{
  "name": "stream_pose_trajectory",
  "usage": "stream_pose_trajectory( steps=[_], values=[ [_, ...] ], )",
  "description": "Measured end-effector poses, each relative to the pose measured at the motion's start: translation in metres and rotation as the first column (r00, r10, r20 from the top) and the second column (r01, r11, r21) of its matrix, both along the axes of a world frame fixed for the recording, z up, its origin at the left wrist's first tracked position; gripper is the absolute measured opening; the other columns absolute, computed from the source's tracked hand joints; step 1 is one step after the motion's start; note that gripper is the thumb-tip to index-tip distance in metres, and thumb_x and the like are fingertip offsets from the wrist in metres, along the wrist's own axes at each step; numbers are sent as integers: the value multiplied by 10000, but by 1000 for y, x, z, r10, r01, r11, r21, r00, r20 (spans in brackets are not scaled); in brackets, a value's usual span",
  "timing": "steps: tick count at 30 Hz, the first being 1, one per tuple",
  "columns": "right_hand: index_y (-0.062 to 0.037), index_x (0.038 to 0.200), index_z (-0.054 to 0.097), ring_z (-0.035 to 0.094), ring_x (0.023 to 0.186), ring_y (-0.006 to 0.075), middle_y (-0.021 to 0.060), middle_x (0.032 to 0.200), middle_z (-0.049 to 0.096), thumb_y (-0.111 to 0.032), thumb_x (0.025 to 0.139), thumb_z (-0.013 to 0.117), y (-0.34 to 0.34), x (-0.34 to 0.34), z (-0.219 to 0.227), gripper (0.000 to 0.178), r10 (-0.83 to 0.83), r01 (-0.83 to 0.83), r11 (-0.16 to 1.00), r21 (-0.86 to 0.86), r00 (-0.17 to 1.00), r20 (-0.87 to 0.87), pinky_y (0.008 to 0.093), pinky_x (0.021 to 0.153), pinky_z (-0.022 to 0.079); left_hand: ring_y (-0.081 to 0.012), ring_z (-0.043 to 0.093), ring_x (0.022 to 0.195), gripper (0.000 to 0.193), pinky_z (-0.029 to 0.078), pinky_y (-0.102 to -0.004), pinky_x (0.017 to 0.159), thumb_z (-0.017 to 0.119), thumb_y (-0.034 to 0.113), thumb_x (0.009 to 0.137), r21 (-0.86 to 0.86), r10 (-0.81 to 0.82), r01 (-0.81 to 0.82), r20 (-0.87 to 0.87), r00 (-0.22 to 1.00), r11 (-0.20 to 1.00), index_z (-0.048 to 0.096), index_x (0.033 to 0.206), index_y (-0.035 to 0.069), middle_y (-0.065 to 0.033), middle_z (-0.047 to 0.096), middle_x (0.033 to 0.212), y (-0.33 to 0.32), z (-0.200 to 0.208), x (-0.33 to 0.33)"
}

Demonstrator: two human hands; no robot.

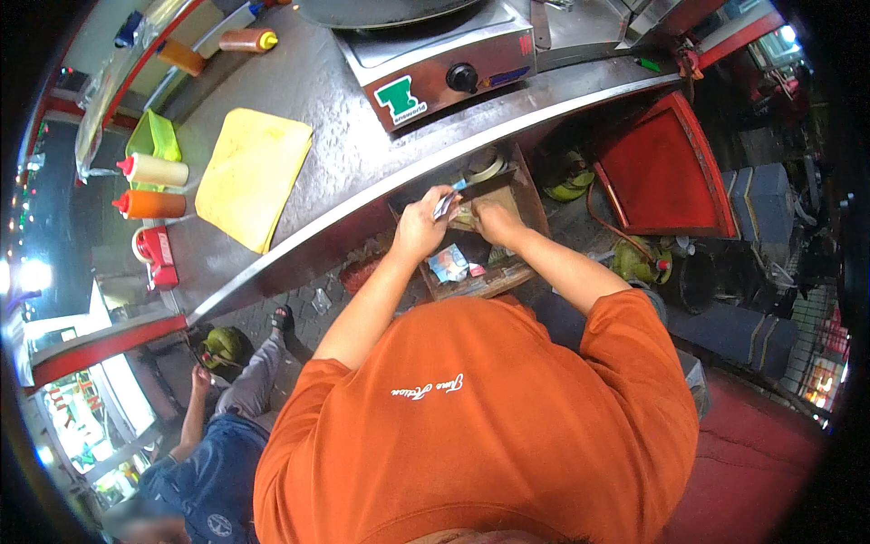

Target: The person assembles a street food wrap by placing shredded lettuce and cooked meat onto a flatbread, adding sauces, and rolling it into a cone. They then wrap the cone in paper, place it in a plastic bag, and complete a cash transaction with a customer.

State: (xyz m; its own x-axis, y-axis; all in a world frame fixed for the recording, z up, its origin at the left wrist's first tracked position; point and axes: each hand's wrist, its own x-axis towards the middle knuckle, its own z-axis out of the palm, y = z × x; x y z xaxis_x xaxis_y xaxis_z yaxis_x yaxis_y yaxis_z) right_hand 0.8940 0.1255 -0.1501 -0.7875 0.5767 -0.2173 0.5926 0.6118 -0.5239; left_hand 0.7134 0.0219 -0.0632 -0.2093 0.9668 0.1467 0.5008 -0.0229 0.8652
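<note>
My left hand is closed around some folded banknotes, with a light blue end sticking up past the fingers. Beside it, my right hand reaches into the open wooden drawer under the counter. Its fingers are curled down by some yellowish paper, perhaps more notes; their tips are hidden. Lower in the drawer lie a pale blue banknote and a small pink-red piece. A pale ring, possibly a tape roll, rests toward the drawer's back.
The steel counter carries yellow sheets, sauce bottles, a red tape dispenser and a stove with a dark pan. Green gas cylinders and a red panel are at right. Another person is at lower left.
</note>
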Motion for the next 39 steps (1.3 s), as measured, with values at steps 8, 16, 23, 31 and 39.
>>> stream_pose_trajectory(
  steps=[8,16,23,31,39],
  values=[
    [-79,1100,681,642,1003,418,221,1028,676,-102,852,594,1,-18,-2,264,168,-170,985,32,983,71,491,864,511,-308,680,1039,278,528,-384,900,468,147,1046,-60,-144,160,216,966,985,518,1282,10,-177,667,1144,1,-8,-8],
    [-50,1060,662,663,929,408,222,953,688,-160,924,605,-14,11,98,184,90,-104,977,-184,993,-78,465,774,534,-258,657,946,483,509,-373,844,699,311,928,-112,-215,217,33,976,970,525,1284,35,-161,655,1057,-2,-5,-3],
    [-16,1118,637,627,869,92,24,961,678,-49,929,678,-25,8,118,196,-657,237,707,-666,569,-495,257,772,514,-96,620,928,464,532,-297,812,818,226,832,-194,-23,123,449,893,973,578,1175,27,-61,676,1017,-2,1,7],
    [-37,1052,561,671,866,144,72,996,684,-29,973,594,-30,4,124,86,-914,-22,405,-914,0,-405,272,773,564,-214,662,991,411,554,-364,861,705,130,909,-304,201,242,905,374,921,535,1269,25,-94,676,1072,-11,-10,14],
    [40,1109,619,660,813,115,78,935,679,33,898,678,-49,4,116,219,-787,223,524,-822,496,-367,250,705,551,-137,652,989,278,533,-299,868,678,130,944,-304,135,121,699,702,945,640,1185,-2,-81,700,1108,-9,0,10]
  ],
)
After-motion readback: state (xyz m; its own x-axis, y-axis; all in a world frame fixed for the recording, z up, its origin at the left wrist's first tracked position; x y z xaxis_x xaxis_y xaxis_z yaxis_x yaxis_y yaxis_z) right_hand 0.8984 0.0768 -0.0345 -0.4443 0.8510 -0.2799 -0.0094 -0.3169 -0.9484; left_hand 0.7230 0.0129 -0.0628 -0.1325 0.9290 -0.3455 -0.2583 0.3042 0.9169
